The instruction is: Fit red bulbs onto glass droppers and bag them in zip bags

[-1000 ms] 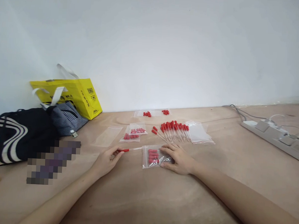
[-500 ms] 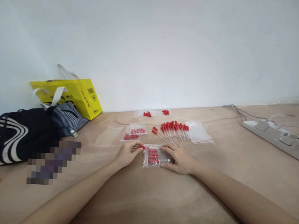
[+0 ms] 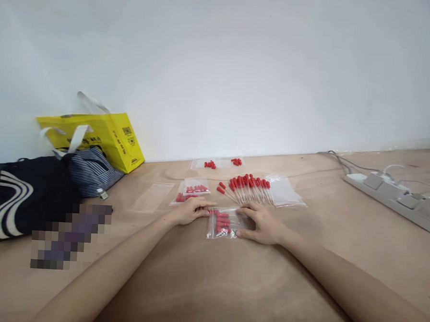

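Note:
A clear zip bag point(image 3: 237, 222) lies flat on the table with several red-bulbed droppers point(image 3: 222, 223) inside. My right hand point(image 3: 264, 224) grips its right end, thumb at the near edge and fingers at the far edge. My left hand point(image 3: 190, 211) is at the bag's left opening, index finger stretched out and thumb tip against the end of the topmost red bulb point(image 3: 214, 212). Just beyond, a fan of loose droppers point(image 3: 249, 187) lies with red bulbs pointing away. Two filled bags point(image 3: 196, 186) overlap behind my left hand.
Flat empty bags point(image 3: 287, 191) are stacked right of the fan; another clear bag point(image 3: 153, 197) lies left. Loose red bulbs point(image 3: 210, 164) rest on plastic near the wall. A power strip point(image 3: 389, 199) stands right, a yellow bag point(image 3: 129, 147) and black bag point(image 3: 29, 199) left.
The topmost red bulb has moved rightward into the bag opening. My left fingers have loosened from their pinch, with the index finger now straighter. The right hand stays on the bag.

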Demonstrator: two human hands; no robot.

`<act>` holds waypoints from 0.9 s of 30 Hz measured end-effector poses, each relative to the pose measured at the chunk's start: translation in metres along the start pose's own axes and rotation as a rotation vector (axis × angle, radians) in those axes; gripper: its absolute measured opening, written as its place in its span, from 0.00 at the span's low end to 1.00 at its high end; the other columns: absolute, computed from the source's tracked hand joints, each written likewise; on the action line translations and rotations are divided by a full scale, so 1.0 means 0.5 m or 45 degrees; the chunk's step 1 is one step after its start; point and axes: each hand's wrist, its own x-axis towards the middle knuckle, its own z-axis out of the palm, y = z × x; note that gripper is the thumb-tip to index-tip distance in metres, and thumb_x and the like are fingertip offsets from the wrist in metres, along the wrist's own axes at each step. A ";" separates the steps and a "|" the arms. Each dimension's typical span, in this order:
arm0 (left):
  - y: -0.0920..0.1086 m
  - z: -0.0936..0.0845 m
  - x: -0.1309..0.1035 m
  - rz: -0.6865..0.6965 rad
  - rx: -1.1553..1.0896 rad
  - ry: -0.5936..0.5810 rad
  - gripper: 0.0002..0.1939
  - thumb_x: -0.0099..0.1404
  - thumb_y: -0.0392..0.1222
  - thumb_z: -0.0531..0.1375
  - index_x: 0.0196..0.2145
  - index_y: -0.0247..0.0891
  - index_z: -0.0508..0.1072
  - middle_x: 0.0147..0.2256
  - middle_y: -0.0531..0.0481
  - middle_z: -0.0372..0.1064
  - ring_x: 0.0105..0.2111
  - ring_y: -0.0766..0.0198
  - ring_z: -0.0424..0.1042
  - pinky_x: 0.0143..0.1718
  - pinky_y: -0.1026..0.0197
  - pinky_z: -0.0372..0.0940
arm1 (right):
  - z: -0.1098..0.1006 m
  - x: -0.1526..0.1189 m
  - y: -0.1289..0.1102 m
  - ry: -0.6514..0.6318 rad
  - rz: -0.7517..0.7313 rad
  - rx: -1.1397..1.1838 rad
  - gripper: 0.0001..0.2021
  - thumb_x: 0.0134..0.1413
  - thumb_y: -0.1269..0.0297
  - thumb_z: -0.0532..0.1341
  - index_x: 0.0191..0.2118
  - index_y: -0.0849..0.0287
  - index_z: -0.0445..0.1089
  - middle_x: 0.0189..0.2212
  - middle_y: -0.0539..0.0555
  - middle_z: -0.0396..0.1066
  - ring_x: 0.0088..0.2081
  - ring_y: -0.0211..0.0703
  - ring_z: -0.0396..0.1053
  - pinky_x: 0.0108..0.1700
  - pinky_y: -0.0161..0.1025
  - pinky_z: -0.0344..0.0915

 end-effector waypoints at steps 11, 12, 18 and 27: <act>0.004 0.018 -0.011 0.101 0.033 0.136 0.09 0.61 0.38 0.51 0.34 0.36 0.70 0.32 0.49 0.66 0.34 0.65 0.65 0.37 0.63 0.60 | 0.005 -0.001 -0.004 0.003 -0.045 0.082 0.28 0.41 0.47 0.61 0.47 0.61 0.65 0.44 0.60 0.60 0.45 0.49 0.60 0.46 0.45 0.59; 0.007 0.021 -0.018 0.101 0.037 0.153 0.08 0.62 0.38 0.51 0.34 0.36 0.69 0.32 0.49 0.65 0.34 0.65 0.65 0.37 0.63 0.60 | 0.005 -0.001 -0.006 -0.001 -0.056 0.099 0.28 0.41 0.48 0.61 0.46 0.61 0.65 0.44 0.60 0.60 0.45 0.49 0.60 0.46 0.45 0.59; 0.019 0.014 -0.097 0.102 0.072 0.150 0.09 0.63 0.39 0.48 0.34 0.36 0.67 0.33 0.48 0.64 0.33 0.65 0.64 0.36 0.63 0.60 | 0.006 -0.003 -0.030 -0.081 -0.166 0.254 0.29 0.41 0.50 0.62 0.49 0.60 0.63 0.45 0.59 0.61 0.46 0.47 0.60 0.48 0.43 0.58; 0.033 0.003 -0.153 0.033 -0.079 0.118 0.05 0.60 0.39 0.51 0.33 0.37 0.64 0.42 0.45 0.63 0.41 0.62 0.63 0.44 0.58 0.59 | 0.009 0.002 -0.011 -0.054 -0.176 0.162 0.30 0.43 0.48 0.60 0.52 0.59 0.60 0.47 0.59 0.62 0.47 0.49 0.60 0.49 0.47 0.57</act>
